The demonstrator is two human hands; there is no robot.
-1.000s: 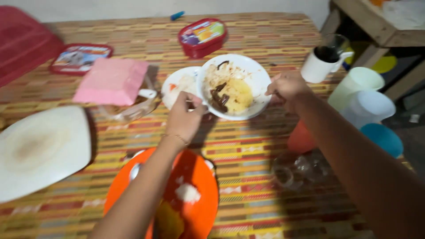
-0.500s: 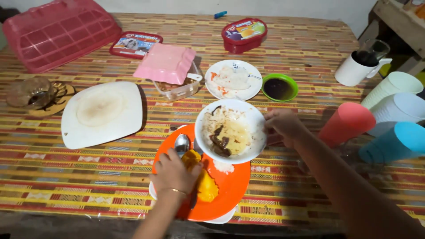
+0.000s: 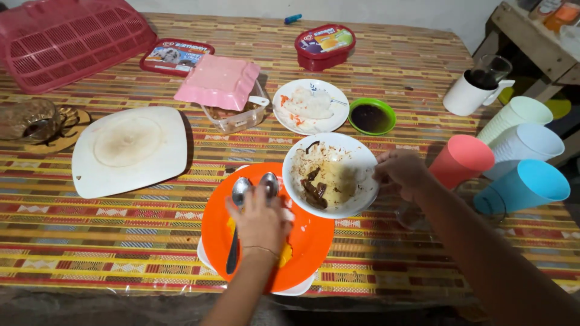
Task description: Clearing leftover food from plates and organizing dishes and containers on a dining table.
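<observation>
My right hand [image 3: 400, 172] grips the rim of a white bowl [image 3: 356, 158] that holds brown food scraps, held over the right edge of an orange plate [image 3: 305, 241]. My left hand [image 3: 260, 220] lies on the orange plate, fingers over a spoon [image 3: 269, 181]. A second spoon [image 3: 237, 211] lies beside it on the plate. A bit of yellow food [image 3: 284, 255] shows under my wrist. The orange plate sits on a white plate [image 3: 297, 290] near the table's front edge.
Behind are a white plate with rice [image 3: 309, 106], a green bowl of dark sauce [image 3: 371, 116], a pink-lidded container [image 3: 225, 87], a white square lid [image 3: 128, 150], red tubs [image 3: 324, 45], a red basket [image 3: 66, 42]. Coloured cups [image 3: 519, 184] and a mug [image 3: 470, 90] stand at the right.
The white bowl has come from the far plate toward me, over the orange plate. My left hand moved down onto the orange plate and now covers the spoons.
</observation>
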